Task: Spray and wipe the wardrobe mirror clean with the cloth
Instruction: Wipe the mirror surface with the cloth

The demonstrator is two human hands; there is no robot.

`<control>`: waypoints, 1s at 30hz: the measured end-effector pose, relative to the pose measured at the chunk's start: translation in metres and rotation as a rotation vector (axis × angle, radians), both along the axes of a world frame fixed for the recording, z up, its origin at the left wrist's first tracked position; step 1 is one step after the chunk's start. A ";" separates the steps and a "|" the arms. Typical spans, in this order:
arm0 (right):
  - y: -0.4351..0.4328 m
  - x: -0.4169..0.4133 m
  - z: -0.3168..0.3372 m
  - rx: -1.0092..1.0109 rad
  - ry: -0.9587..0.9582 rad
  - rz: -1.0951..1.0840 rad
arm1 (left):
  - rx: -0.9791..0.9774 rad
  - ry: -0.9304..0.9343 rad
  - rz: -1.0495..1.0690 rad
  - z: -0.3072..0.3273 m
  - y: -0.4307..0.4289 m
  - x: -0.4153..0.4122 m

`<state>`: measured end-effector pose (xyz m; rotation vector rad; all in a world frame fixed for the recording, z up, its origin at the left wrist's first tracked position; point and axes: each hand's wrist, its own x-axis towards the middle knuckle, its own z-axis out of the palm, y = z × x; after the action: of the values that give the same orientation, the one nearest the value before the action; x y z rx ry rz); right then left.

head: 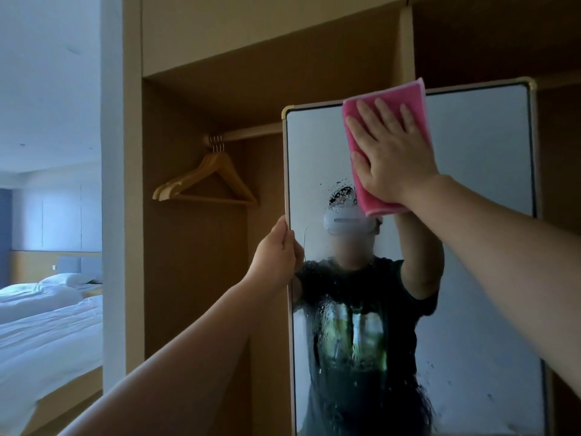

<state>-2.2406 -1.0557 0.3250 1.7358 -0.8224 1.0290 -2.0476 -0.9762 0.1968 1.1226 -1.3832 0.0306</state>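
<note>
One wardrobe (195, 89): standing open in light brown wood and filling most of the view, with a rail (251, 133) crossing its upper part.
Mirror (471, 184): standing upright in front of the wardrobe's right half. It is tall, with a thin frame and gold corners, and is reflecting a person in a dark printed T-shirt.
Bed (47, 325): lying at the far left, beyond the wardrobe's side panel, and wearing white bedding.
Right hand (390, 152): pressing flat on the cloth high on the mirror, with its fingers (385, 114) lying straight and spread wide.
Left hand (275, 251): gripping the mirror's left edge at about mid-height, its fingers curling round the frame.
Cloth (408, 96): pink, lying flat against the glass under the right palm, with its upper corner sticking up past the top of the frame.
Hangers (207, 180): wooden, hanging bunched together at the rail's left end, left of the mirror.
Droplets (339, 193): clinging to the glass just below and left of the cloth, with more wet streaks showing over the reflected shirt.
</note>
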 end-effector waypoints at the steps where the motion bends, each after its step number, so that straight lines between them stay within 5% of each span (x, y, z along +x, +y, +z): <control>1: 0.000 0.000 -0.001 -0.003 -0.002 0.003 | -0.015 -0.039 0.037 0.001 0.002 0.000; 13: 0.005 0.007 -0.035 0.019 -0.050 0.043 | 0.014 -0.105 0.039 -0.003 0.010 0.001; 30: 0.001 0.020 -0.172 0.037 0.000 0.155 | -0.018 -0.175 0.077 -0.014 0.013 0.000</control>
<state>-2.2201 -1.0550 0.1529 1.8535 -0.7194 1.1226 -2.0475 -0.9634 0.1829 1.1796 -1.4904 0.2005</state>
